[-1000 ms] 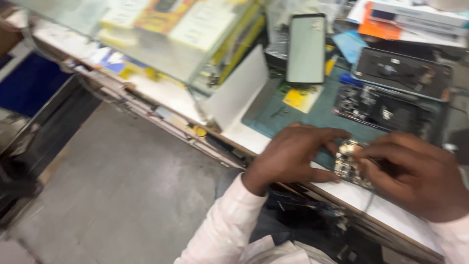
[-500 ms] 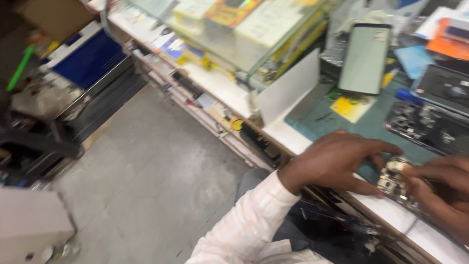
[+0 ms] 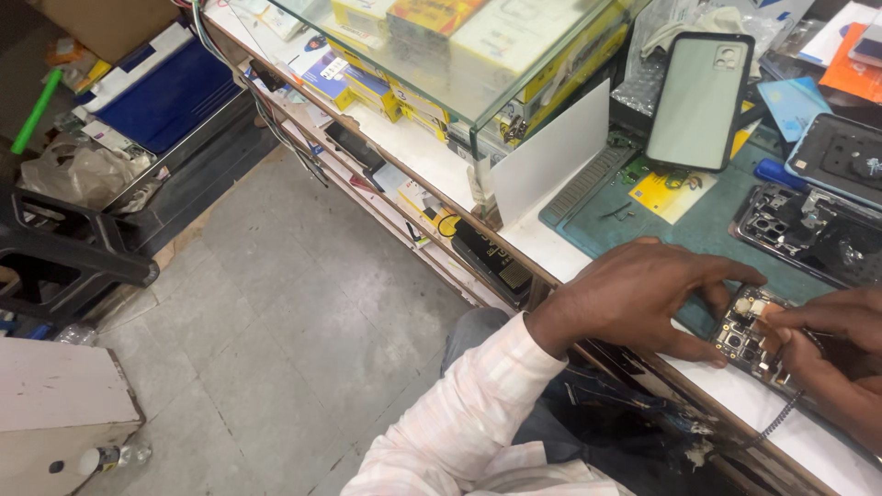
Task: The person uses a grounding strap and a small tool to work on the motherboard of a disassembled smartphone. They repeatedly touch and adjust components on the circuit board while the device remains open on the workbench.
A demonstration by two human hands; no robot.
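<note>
Risk: circuit board sits at near edge of surface, beside green mat; slip of either hand could push board off edge toward floor. Risk: small parts on board exposed; heavy finger pressure could bend or dislodge them.

Left hand: thumb and fingers clamped on board's left edge. Right hand: fingertips pinched on pale part atop board. Board lies between both hands, touching both. Opened phone lies behind board, on mat.
</note>
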